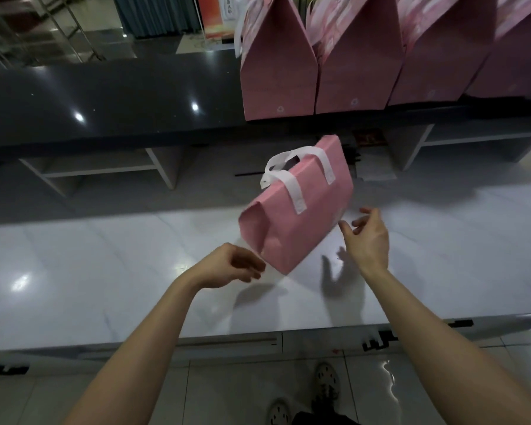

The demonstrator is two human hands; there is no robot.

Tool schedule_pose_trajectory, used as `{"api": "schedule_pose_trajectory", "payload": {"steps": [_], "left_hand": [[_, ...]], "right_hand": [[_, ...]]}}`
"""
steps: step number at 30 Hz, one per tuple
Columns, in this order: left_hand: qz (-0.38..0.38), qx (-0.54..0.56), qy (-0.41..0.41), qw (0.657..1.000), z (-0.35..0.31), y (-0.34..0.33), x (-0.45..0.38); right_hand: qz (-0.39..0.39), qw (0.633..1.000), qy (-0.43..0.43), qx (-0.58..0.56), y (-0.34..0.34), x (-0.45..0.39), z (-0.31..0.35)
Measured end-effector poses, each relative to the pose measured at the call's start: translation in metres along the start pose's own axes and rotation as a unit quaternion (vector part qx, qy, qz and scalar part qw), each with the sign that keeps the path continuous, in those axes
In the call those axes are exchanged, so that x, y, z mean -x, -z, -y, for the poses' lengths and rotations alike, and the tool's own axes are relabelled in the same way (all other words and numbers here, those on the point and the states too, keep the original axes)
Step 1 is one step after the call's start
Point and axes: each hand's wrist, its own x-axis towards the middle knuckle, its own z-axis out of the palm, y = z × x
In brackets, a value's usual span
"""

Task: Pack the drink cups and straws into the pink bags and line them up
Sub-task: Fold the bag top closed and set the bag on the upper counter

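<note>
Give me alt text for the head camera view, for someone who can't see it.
A tilted pink bag with white handles sits between an open left hand and open right hand above a white counter. More pink bags line the dark ledge behind.

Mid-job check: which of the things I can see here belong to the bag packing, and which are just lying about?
Part of the job:
- pink bag with white handles, tilted between the hands, neither gripping it
- left hand, right hand
- row of pink bags standing on the dark counter

Just lying about:
- black sticks at the back of the white table; too small to identify
- shelves under the counter
</note>
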Motion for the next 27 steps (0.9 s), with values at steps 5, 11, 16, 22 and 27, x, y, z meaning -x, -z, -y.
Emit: {"api": "schedule_pose_trajectory", "payload": {"steps": [5, 11, 16, 22, 27], "left_hand": [[-0.250, -0.104, 0.029, 0.962, 0.004, 0.014, -0.003], [-0.117, -0.077, -0.047, 0.989, -0.016, -0.021, -0.024], [-0.145, -0.122, -0.053, 0.980, -0.022, -0.046, -0.020], [-0.139, -0.112, -0.127, 0.976, -0.032, -0.048, -0.008], [-0.216, -0.105, -0.159, 0.958, -0.011, -0.031, 0.050]], "right_hand": [[0.159, 0.982, 0.074, -0.075, 0.001, 0.048, -0.005], [0.217, 0.973, 0.070, -0.037, -0.016, 0.077, 0.008], [0.216, 0.974, 0.064, -0.033, -0.001, 0.078, 0.003], [0.210, 0.973, 0.093, 0.003, -0.008, 0.094, 0.012], [0.226, 0.963, 0.147, 0.002, -0.021, 0.125, 0.053]]}}
